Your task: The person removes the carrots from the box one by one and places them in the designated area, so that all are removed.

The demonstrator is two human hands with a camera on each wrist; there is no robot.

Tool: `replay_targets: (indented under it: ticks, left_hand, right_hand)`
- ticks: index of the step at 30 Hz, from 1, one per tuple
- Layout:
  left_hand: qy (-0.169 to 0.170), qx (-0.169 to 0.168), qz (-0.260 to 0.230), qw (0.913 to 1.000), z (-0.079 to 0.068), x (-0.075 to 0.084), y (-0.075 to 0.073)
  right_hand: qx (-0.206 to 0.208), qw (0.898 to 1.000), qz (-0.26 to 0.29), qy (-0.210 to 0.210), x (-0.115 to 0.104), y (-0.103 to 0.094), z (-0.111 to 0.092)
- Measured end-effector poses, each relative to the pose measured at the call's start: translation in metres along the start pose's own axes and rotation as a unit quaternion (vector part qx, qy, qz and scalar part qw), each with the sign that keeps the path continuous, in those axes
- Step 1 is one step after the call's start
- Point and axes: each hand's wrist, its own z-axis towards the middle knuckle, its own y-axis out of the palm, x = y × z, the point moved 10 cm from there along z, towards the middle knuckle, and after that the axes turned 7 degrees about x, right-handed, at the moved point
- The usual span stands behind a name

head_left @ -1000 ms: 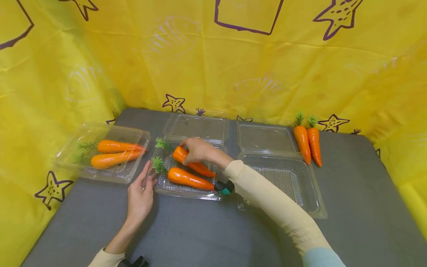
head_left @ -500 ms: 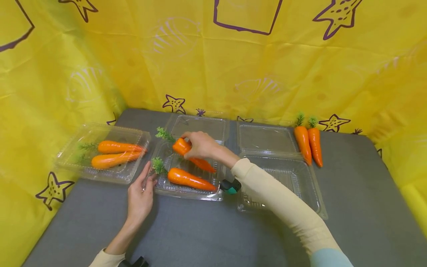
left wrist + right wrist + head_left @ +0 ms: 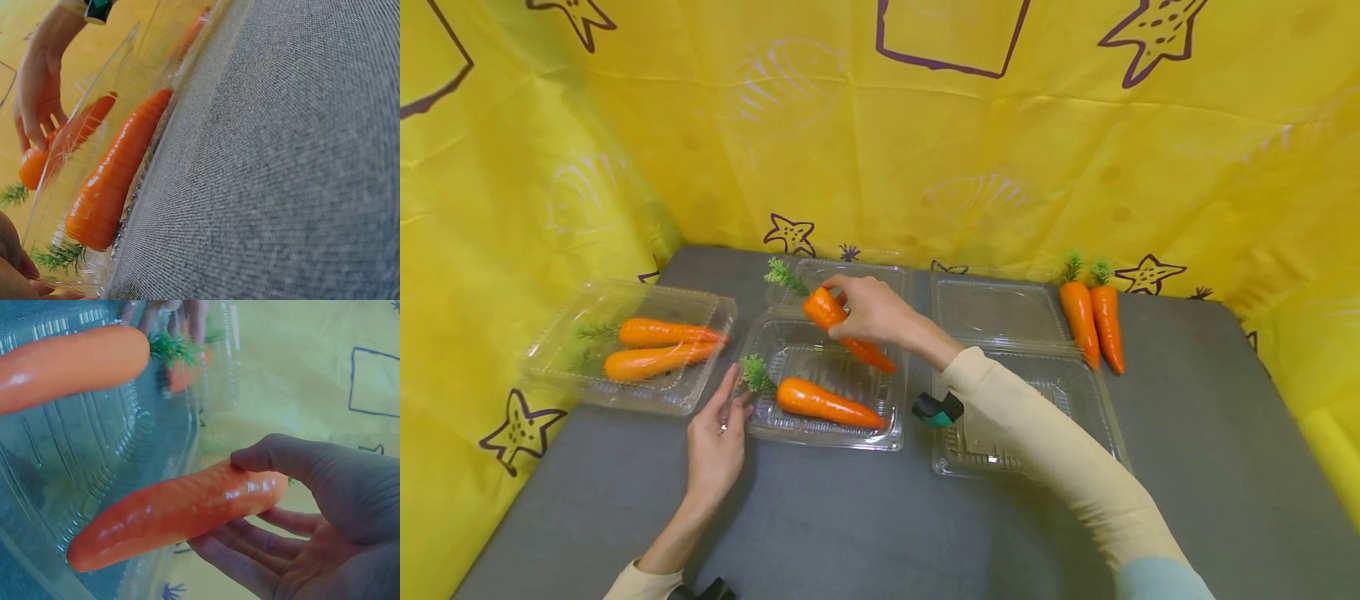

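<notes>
My right hand (image 3: pixel 880 312) holds an orange carrot (image 3: pixel 872 353) with a green leafy top, thumb on one side and fingers on the other. In the right wrist view this held carrot (image 3: pixel 156 515) is tilted above the clear plastic container. Below it, a second carrot (image 3: pixel 823 403) lies in the middle clamshell container (image 3: pixel 827 441), whose lid is folded back. My left hand (image 3: pixel 715 442) touches that container's left side with fairly straight fingers. Part of the left hand (image 3: pixel 12 265) shows at the container's corner in the left wrist view.
To the left is a closed clear container (image 3: pixel 681 406) with two carrots inside. An open container (image 3: pixel 1116 425) stands at the right, partly hidden by my sleeve (image 3: pixel 1045 450). Two more carrots (image 3: pixel 1078 321) lean at the back right. A yellow cloth (image 3: pixel 880 150) surrounds the grey table (image 3: pixel 850 517).
My right hand has lifted its carrot up and to the right, out of the middle container. The left hand and the other carrots stay in place.
</notes>
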Motion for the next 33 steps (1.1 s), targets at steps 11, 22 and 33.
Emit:
replay_targets:
  ticks: [11, 22, 33]
  left_hand:
    - [0.002, -0.001, 0.007, 1.0, 0.0, 0.0, 0.0]
    - [0.002, 0.004, 0.01, 0.9999, -0.001, -0.001, -0.002]
    - [0.012, 0.005, 0.007, 0.9999, -0.001, 0.002, 0.0]
  right_hand:
    - [0.031, 0.999, 0.026, 0.003, 0.012, -0.023, -0.008]
    - [0.059, 0.997, 0.048, 0.015, 0.028, -0.041, -0.02]
    - [0.084, 0.994, 0.062, 0.03, 0.047, -0.06, -0.037]
